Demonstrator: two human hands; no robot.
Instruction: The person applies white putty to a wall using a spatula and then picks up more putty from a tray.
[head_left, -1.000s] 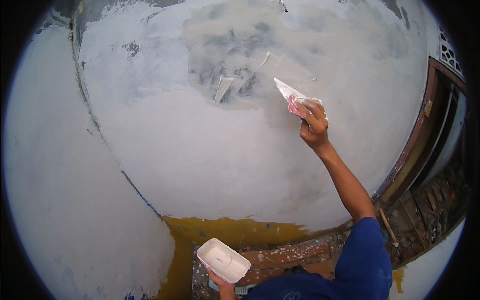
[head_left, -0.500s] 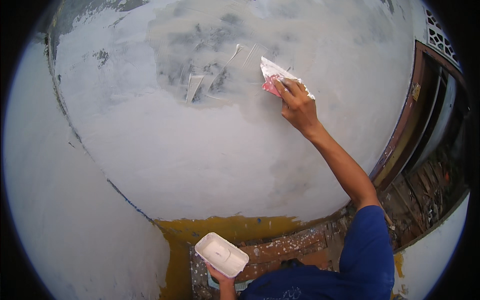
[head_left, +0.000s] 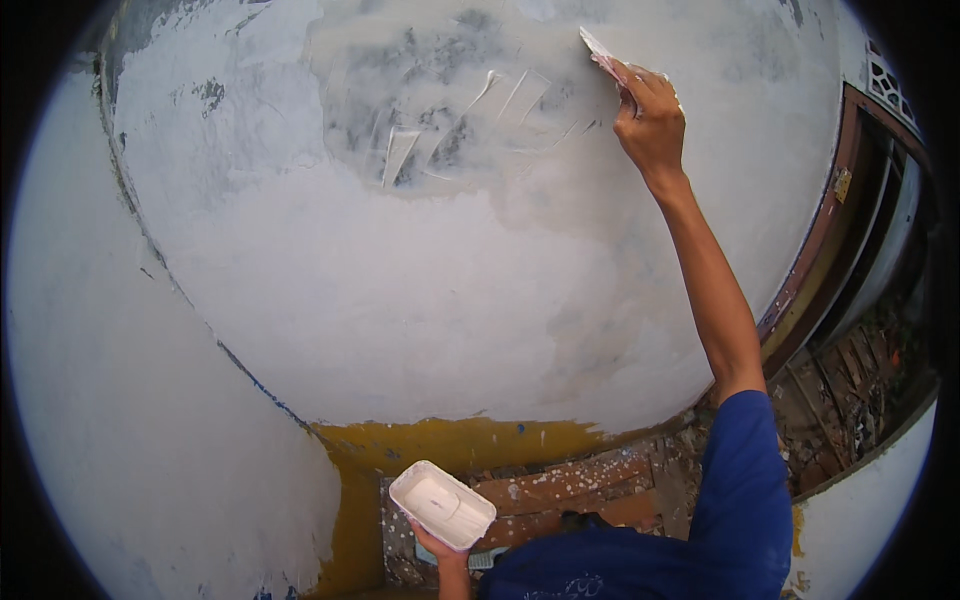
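Grey plastered wall (head_left: 450, 300) fills the view, smooth and pale over its lower half, with darker bare patches and fresh white strokes (head_left: 470, 130) higher up. A yellow band (head_left: 450, 445) runs along the wall's foot, above worn red brick (head_left: 560, 485). A brown door frame (head_left: 830, 240) stands at the right.

The right hand (head_left: 650, 120) is raised high, arm at full stretch in a blue sleeve (head_left: 745, 500). Its fingers are clamped on the handle of a putty knife (head_left: 600, 48), whose blade meets the wall just right of the white strokes. The left hand (head_left: 440, 545) is low, near the body, fingers closed under a white rectangular tray (head_left: 442, 505) that holds white filler and is carried roughly level.

To lay the filler well here, in my judgement:
1. Hold the blade at a shallow tilt to the wall.
2. Press evenly across the full edge.
3. Overlap each pass with the stroke beside it, so no ridge remains.
4. Keep the tray level and within reach.

At this stretch, pressure may fade; the dark patches will likely need further passes.
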